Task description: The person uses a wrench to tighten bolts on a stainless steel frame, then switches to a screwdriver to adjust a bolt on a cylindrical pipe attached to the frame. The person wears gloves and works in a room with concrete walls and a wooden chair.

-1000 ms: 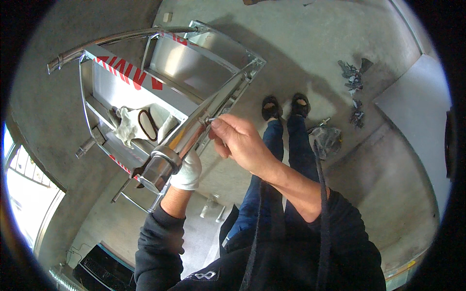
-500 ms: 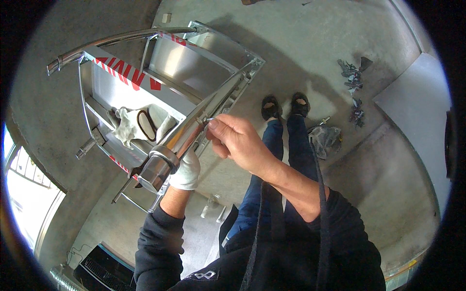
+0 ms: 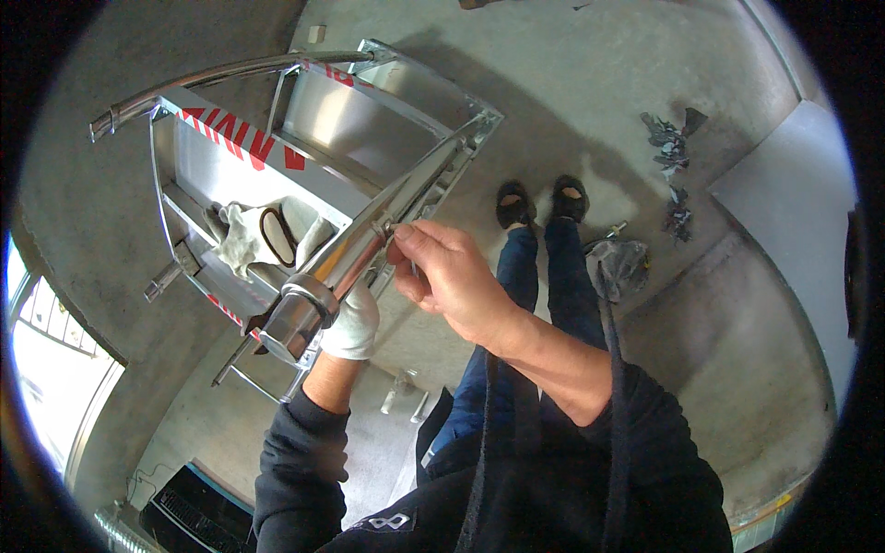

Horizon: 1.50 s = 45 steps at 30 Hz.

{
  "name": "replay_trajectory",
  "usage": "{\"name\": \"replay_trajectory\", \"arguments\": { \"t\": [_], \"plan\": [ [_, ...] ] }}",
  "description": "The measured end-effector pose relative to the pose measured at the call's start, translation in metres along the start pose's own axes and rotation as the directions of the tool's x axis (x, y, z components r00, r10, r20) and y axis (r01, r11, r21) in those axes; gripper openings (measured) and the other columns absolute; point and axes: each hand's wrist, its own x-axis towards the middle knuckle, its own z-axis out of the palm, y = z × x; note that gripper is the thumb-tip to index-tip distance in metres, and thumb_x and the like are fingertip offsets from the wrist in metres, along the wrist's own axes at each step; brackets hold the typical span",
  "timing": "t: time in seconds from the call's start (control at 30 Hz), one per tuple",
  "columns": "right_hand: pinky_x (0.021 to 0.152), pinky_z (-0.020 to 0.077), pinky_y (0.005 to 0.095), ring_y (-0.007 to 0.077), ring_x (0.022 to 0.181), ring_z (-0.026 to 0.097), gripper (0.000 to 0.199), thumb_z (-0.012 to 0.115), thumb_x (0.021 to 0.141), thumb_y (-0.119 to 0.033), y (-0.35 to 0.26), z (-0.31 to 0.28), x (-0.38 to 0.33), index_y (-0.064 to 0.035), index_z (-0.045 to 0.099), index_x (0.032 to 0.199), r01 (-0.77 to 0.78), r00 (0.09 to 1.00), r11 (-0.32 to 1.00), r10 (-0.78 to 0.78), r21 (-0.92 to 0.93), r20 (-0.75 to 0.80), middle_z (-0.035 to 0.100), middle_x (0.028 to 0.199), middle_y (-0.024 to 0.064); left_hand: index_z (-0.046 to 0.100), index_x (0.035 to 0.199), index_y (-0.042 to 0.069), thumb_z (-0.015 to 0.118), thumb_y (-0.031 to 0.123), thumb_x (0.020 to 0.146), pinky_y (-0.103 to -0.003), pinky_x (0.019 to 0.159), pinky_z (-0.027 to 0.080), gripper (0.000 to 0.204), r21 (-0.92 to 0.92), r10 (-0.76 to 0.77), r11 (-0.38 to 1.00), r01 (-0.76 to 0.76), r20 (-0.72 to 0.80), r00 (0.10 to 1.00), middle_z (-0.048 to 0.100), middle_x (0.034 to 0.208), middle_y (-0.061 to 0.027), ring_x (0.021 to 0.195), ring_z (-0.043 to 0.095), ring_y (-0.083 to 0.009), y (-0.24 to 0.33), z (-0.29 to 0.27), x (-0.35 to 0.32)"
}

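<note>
A shiny metal frame (image 3: pixel 323 198) with flat panels and red-and-white striped tape stands ahead and to the left. Along its near side runs a polished round tube (image 3: pixel 355 258), ending in a wider cylinder with a collar (image 3: pixel 309 300). My bare right hand (image 3: pixel 442 272) pinches a thin metal piece at a small bracket (image 3: pixel 384 229) on the tube; its exact kind is too small to tell. From below, my left hand (image 3: pixel 353 324), in a white glove, reaches behind the tube, which hides its fingers.
Work gloves (image 3: pixel 253 240) lie on the frame's panel. On the concrete floor are a clear plastic bag (image 3: pixel 618 267), dark scraps (image 3: pixel 671 147) and a pale sheet (image 3: pixel 797 194) at the right. A black case (image 3: pixel 198 511) sits lower left. My feet are right of the frame.
My right hand has shifted slightly and turned at the bracket, its fingers still pinched. My left hand and the frame have hardly moved.
</note>
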Motion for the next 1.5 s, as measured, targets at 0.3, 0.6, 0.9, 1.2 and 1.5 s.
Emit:
{"name": "replay_trajectory", "arguments": {
  "t": [0.3,0.6,0.9,1.2,1.5],
  "plan": [
    [0.051,0.0378,0.0364,0.0271,0.053,0.049,0.029,0.045,0.097,-0.021,0.002,-0.008,0.012,-0.0002,0.05,0.077,0.185,0.976,0.822,-0.218,-0.538,0.004,0.049,0.06,0.0129,0.044,0.129,-0.002,0.051,0.044,0.094,-0.037,0.098,0.041,0.059,0.025,-0.027,0.999,0.027,0.007,1.0,0.054,0.123,-0.0137,0.113,0.054,-0.0251,0.013,0.004,0.004],
    [0.053,0.0399,0.0419,0.039,0.059,0.053,0.024,0.05,0.094,-0.017,0.002,-0.015,0.016,0.0011,0.048,0.079,0.372,0.905,0.596,-0.403,-0.711,0.136,0.054,0.065,0.0238,0.045,0.128,-0.002,0.052,0.043,0.093,-0.038,0.097,0.042,0.057,-0.017,-0.077,0.997,0.077,0.005,0.997,0.055,0.122,-0.0135,0.113,0.054,-0.0251,0.017,0.005,0.003],
    [0.051,0.0456,0.0434,0.0384,0.063,0.06,0.019,0.058,0.088,-0.012,-0.008,-0.043,0.036,-0.0027,0.044,0.079,0.658,0.673,0.072,-0.502,-0.749,0.544,0.057,0.064,0.0202,0.045,0.125,-0.004,0.058,0.052,0.087,-0.037,0.095,0.043,0.069,-0.088,-0.055,0.995,0.049,-0.071,0.996,0.055,0.118,-0.014,0.11,0.055,-0.0237,0.01,0.007,0.004],
    [0.051,0.045,0.0277,0.0157,0.064,0.053,0.013,0.059,0.074,-0.019,-0.076,-0.046,0.08,-0.0091,0.051,0.075,0.801,0.039,-0.592,-0.1,-0.091,0.994,0.047,0.065,0.0005,0.045,0.125,-0.005,0.058,0.055,0.086,-0.038,0.095,0.043,0.072,-0.012,-0.062,0.998,0.061,-0.082,0.995,0.056,0.117,-0.0146,0.108,0.056,-0.0237,0.002,0.003,0.001],
    [0.06,0.0477,0.0322,0.02,0.07,0.055,0.013,0.061,0.071,-0.013,-0.071,-0.047,0.073,-0.006,0.052,0.079,0.797,0.133,-0.557,-0.214,-0.232,0.968,0.051,0.074,0.0039,0.045,0.124,-0.006,0.054,0.054,0.089,-0.039,0.096,0.043,0.07,-0.065,-0.071,0.995,0.07,-0.011,0.997,0.06,0.114,-0.0152,0.108,0.058,-0.0244,0.015,0.004,0.005]
  ]
}}
